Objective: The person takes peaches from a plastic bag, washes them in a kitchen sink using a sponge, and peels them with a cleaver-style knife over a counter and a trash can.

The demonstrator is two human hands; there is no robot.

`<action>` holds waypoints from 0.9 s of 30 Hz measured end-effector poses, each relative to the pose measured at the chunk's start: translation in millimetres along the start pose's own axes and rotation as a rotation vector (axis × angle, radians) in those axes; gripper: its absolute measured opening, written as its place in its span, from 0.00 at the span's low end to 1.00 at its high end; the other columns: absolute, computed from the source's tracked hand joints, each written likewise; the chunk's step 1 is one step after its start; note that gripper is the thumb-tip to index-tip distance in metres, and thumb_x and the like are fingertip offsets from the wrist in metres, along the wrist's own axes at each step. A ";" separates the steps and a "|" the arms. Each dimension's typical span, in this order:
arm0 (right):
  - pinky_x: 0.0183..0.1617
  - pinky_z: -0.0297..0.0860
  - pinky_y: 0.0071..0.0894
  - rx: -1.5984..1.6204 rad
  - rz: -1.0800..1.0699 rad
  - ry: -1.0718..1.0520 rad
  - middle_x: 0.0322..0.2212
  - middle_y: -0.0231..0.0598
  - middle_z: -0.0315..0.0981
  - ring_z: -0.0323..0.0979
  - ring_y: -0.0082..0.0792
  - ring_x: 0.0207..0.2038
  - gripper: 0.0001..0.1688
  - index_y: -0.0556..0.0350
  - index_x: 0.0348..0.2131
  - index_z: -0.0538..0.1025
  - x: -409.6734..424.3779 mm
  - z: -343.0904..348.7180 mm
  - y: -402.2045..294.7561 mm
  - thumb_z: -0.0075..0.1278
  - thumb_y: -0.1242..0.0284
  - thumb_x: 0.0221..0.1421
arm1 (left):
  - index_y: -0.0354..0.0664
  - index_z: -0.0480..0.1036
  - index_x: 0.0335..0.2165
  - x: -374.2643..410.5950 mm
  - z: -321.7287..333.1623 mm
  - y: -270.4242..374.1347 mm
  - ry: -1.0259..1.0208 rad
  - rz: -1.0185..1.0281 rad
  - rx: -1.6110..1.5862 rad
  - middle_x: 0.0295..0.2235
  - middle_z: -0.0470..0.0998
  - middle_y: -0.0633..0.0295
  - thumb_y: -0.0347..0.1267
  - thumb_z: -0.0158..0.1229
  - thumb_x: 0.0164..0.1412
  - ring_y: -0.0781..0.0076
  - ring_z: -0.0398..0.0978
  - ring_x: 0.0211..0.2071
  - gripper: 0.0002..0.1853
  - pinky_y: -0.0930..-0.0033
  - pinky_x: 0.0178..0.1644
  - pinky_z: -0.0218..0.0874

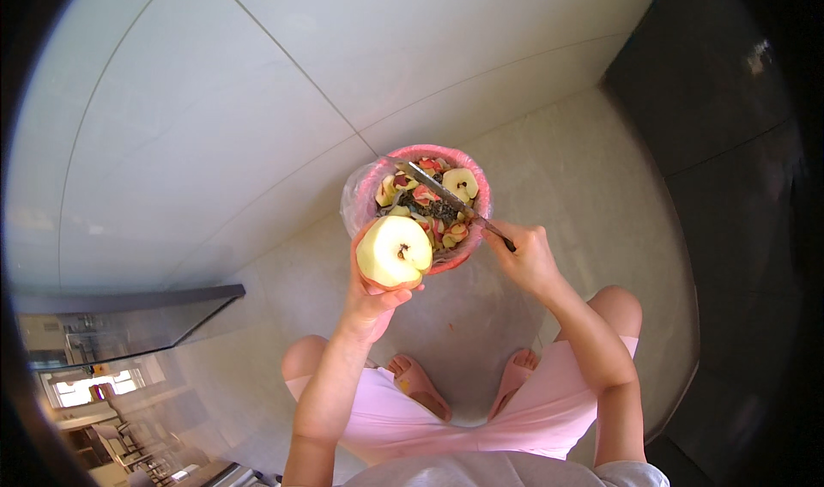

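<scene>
My left hand (370,308) grips a large apple (386,249) from below and the side. Its upper side is peeled, a core hollow shows, and a strip of reddish skin remains along the lower edge. In my right hand (529,258) is a knife (444,194) with a dark handle. The blade reaches up and left across the mouth of a pink bin (443,269), apart from the apple. Apple peels (456,233) and a cut apple slice (460,183) lie inside the bin, among dark crumbly waste.
A clear plastic liner (355,200) hangs over the bin's left rim. Behind the bin rises a pale tiled wall (257,133); dark glossy panels (727,229) stand at the right. My slippered feet (418,384) rest on the grey floor (573,178). A glass panel (141,329) is at lower left.
</scene>
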State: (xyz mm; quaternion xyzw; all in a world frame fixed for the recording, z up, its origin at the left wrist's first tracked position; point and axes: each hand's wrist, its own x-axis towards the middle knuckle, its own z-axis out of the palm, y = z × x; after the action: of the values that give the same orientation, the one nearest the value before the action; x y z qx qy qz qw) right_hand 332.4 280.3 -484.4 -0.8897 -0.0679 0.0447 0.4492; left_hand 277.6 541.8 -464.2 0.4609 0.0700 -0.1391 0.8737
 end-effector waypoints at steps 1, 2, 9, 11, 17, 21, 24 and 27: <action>0.32 0.74 0.39 0.024 -0.095 0.032 0.28 0.50 0.79 0.78 0.47 0.26 0.15 0.55 0.44 0.81 -1.1 -0.7 3.2 0.57 0.76 0.54 | 0.55 0.48 0.66 -0.1 2.7 1.3 0.012 0.003 0.014 0.60 0.63 0.62 0.26 0.74 0.43 0.62 0.70 0.55 0.57 0.57 0.50 0.72; 0.32 0.74 0.38 0.034 -0.180 0.080 0.28 0.50 0.79 0.78 0.47 0.26 0.16 0.54 0.44 0.81 -2.3 1.4 6.7 0.57 0.77 0.53 | 0.55 0.47 0.66 0.9 5.2 1.1 0.021 0.022 0.029 0.60 0.62 0.62 0.25 0.73 0.42 0.62 0.69 0.56 0.57 0.56 0.51 0.72; 0.27 0.72 0.37 -0.054 -0.415 0.196 0.23 0.43 0.77 0.76 0.42 0.22 0.23 0.55 0.45 0.80 -11.9 -5.2 24.3 0.60 0.80 0.45 | 0.55 0.47 0.66 6.5 5.1 -4.1 0.053 0.147 0.083 0.61 0.61 0.62 0.23 0.72 0.44 0.63 0.62 0.61 0.57 0.56 0.56 0.69; 0.22 0.69 0.36 -0.181 -0.563 0.186 0.18 0.38 0.72 0.72 0.37 0.18 0.23 0.55 0.45 0.81 -14.3 -9.1 18.7 0.62 0.80 0.44 | 0.54 0.52 0.64 9.6 -1.3 -4.6 0.139 0.069 -0.013 0.58 0.65 0.62 0.22 0.70 0.46 0.63 0.65 0.60 0.51 0.55 0.57 0.67; 0.16 0.62 0.31 -0.249 -0.784 0.188 0.12 0.28 0.58 0.64 0.27 0.14 0.25 0.54 0.44 0.81 -21.4 -6.3 -13.2 0.63 0.79 0.41 | 0.53 0.57 0.62 3.9 -12.1 -5.6 0.193 -0.044 -0.202 0.56 0.68 0.62 0.25 0.69 0.49 0.63 0.67 0.57 0.44 0.56 0.57 0.67; 0.17 0.63 0.31 -0.245 -0.765 0.161 0.14 0.29 0.62 0.66 0.28 0.15 0.26 0.55 0.45 0.80 -18.9 -6.5 -23.7 0.62 0.78 0.41 | 0.52 0.59 0.61 -8.2 -11.2 -4.0 0.153 -0.038 -0.207 0.55 0.69 0.62 0.27 0.68 0.51 0.64 0.68 0.56 0.41 0.57 0.56 0.68; 0.17 0.64 0.32 -0.189 -0.779 0.134 0.15 0.30 0.65 0.68 0.30 0.15 0.25 0.55 0.45 0.80 -16.0 -6.3 -26.9 0.61 0.79 0.41 | 0.52 0.60 0.60 -7.3 -9.9 -5.8 0.158 -0.032 -0.204 0.54 0.70 0.62 0.28 0.68 0.52 0.64 0.69 0.56 0.39 0.57 0.56 0.68; 0.16 0.65 0.32 -0.161 -0.762 0.111 0.15 0.31 0.67 0.68 0.31 0.15 0.24 0.56 0.45 0.79 -14.3 -3.4 -28.8 0.61 0.79 0.43 | 0.51 0.61 0.59 -3.4 -9.9 -9.1 0.172 -0.033 -0.213 0.53 0.71 0.62 0.30 0.67 0.53 0.65 0.70 0.55 0.37 0.58 0.55 0.69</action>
State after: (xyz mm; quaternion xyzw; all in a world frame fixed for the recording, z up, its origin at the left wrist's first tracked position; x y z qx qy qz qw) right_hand 316.4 292.3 -458.9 -0.8341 -0.3723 -0.1791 0.3655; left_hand 271.7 545.7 -476.0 0.3744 0.1668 -0.1050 0.9061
